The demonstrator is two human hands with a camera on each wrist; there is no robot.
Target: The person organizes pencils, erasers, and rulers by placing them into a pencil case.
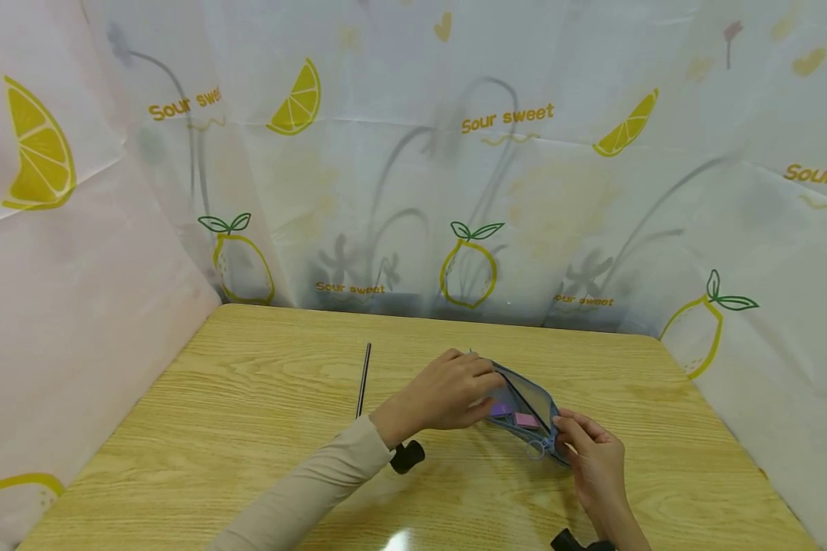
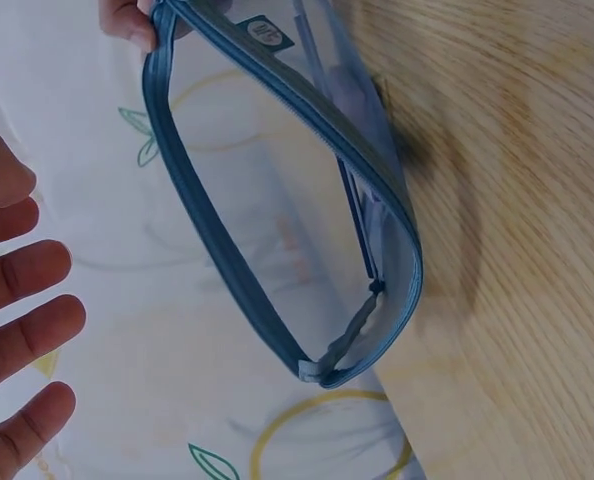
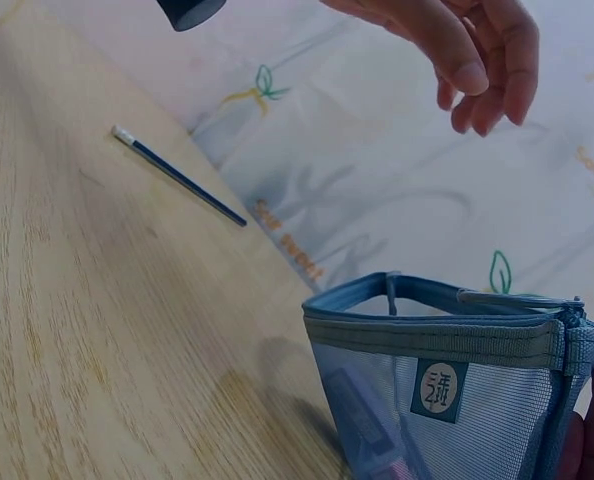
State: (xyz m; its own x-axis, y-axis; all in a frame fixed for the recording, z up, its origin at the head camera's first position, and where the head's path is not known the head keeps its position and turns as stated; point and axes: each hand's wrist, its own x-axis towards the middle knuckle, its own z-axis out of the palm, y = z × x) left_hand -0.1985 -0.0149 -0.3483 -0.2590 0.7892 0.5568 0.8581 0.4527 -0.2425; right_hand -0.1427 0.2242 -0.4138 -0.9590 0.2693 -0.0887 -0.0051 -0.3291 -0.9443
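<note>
My right hand [image 1: 596, 451] pinches the near right end of a blue mesh zip pouch [image 1: 543, 402], whose mouth gapes wide in the left wrist view. Above the pouch's far left end hovers my left hand [image 1: 455, 390], its fingers spread apart and loosely bent, holding nothing. Inside the pouch lie a pink block-like piece [image 1: 526, 420] and a purple piece [image 1: 501, 409]. A thin dark stick [image 2: 355, 220] also shows in it. The pouch's side carries a small dark label [image 3: 439, 390], and a ring pull [image 1: 536, 449] hangs at the zip by my right fingers.
A dark pencil [image 3: 182, 182] with a pale end lies on the wooden table [image 1: 248, 428], left of the pouch and partly behind my left forearm. Lemon-printed white curtains [image 1: 386, 176] enclose the table's back and sides. Black camera mounts [image 1: 408, 457] sit at my wrists.
</note>
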